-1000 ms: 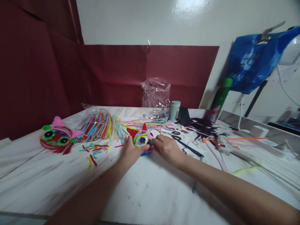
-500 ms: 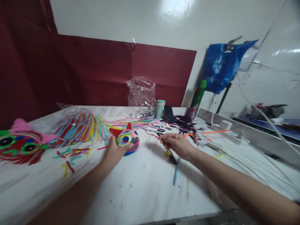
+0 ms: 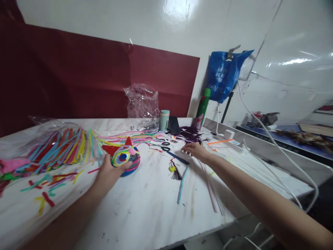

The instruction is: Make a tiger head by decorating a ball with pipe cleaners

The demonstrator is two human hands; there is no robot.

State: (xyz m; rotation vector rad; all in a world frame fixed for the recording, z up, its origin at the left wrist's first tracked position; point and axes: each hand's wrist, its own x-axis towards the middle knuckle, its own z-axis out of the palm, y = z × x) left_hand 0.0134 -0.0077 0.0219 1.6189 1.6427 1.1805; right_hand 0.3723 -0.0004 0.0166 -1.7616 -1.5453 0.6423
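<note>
My left hand (image 3: 108, 172) is wrapped round a small round craft figure (image 3: 124, 158) made of coiled coloured pipe cleaners, with a red pointed ear, resting on the white table (image 3: 156, 211). My right hand (image 3: 194, 150) reaches far out to the right, palm down, fingers lowered onto the table beside an orange pipe cleaner (image 3: 220, 141) and purple scraps (image 3: 192, 133); whether it holds anything I cannot see. A small yellow and black tassel piece (image 3: 173, 171) and a light blue pipe cleaner (image 3: 182, 184) lie between the hands.
A heap of coloured pipe cleaners (image 3: 65, 147) lies at the left. Scissors (image 3: 165, 147), a teal cup (image 3: 164, 120), a black phone (image 3: 173, 125), a clear plastic bag (image 3: 142, 104) and a green spray can (image 3: 203, 107) stand at the back. White cables (image 3: 273, 146) hang at the right.
The view has swung right. My right hand left the craft figure, dropped the tassel piece on the table and stretched further right. My left hand stayed on the figure.
</note>
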